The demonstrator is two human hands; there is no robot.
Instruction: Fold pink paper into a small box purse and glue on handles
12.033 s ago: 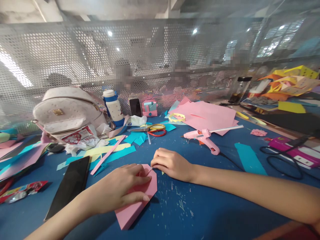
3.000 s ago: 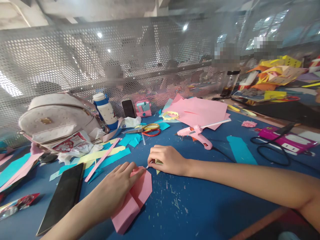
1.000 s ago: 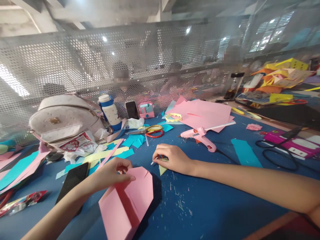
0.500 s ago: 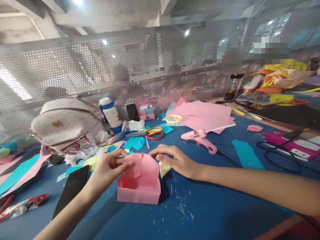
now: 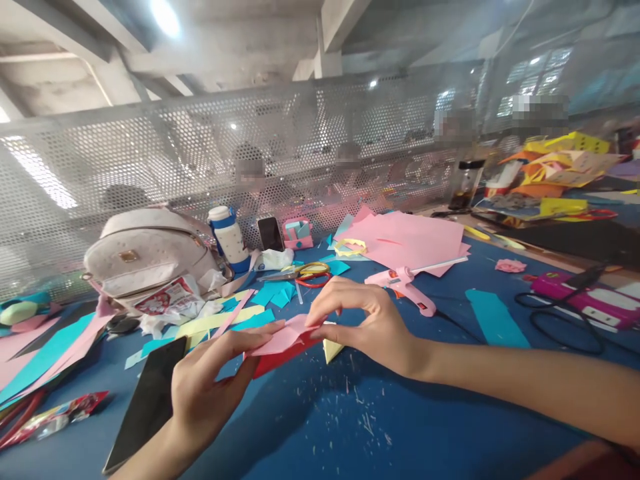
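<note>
A folded pink paper hangs just above the blue table, seen nearly edge-on. My left hand holds its left side, thumb on top and fingers underneath. My right hand pinches its right corner between thumb and forefinger. A small yellow paper triangle lies on the table right under my right hand.
A black phone lies by my left wrist. A pink glue gun, scissors, loose pink sheets, paper strips, a white bag and a bottle sit further back. A perforated metal screen closes the far side, with people behind it.
The pink paper has left the table and turned flat between both hands. My right hand has come off the table and taken hold of its corner. The camera has tilted up.
</note>
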